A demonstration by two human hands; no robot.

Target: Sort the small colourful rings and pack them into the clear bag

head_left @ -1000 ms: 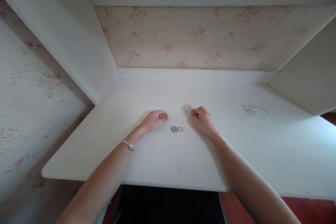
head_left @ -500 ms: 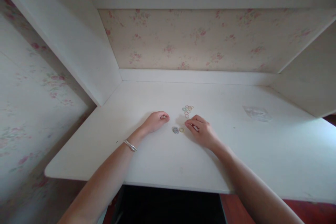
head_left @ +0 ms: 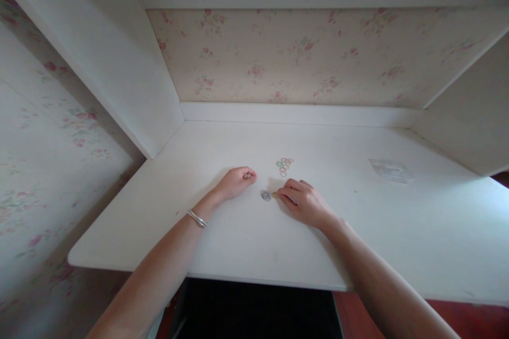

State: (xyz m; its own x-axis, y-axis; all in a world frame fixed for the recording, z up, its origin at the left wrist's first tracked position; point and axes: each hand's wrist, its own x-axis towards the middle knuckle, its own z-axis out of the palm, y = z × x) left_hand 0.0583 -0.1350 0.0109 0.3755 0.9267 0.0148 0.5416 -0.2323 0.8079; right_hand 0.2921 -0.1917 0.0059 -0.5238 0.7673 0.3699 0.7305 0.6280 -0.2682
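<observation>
My right hand [head_left: 302,202] rests on the white desk, thumb and fingertips pinched at a small yellow rubber band [head_left: 274,195]. Its fingers partly cover that band. Just left of it lies a little group of grey rubber bands [head_left: 265,196], overlapping one another. My left hand [head_left: 236,183] lies to the left of the grey bands, apart from them, its fingers curled and the thumb against them; nothing shows in it. Beyond my right hand is a loose cluster of thin rubber bands [head_left: 283,168] in red, green, orange and other colours.
A clear plastic bag [head_left: 392,171] lies flat on the right part of the white desk [head_left: 238,241]. White panels rise at the left and right, with a floral-papered wall [head_left: 278,58] behind. A silver bangle [head_left: 198,219] is on my left wrist. Below the front edge is something black.
My right hand has moved slightly left and down onto the yellow band, which lay uncovered before. My left hand has stayed in place.
</observation>
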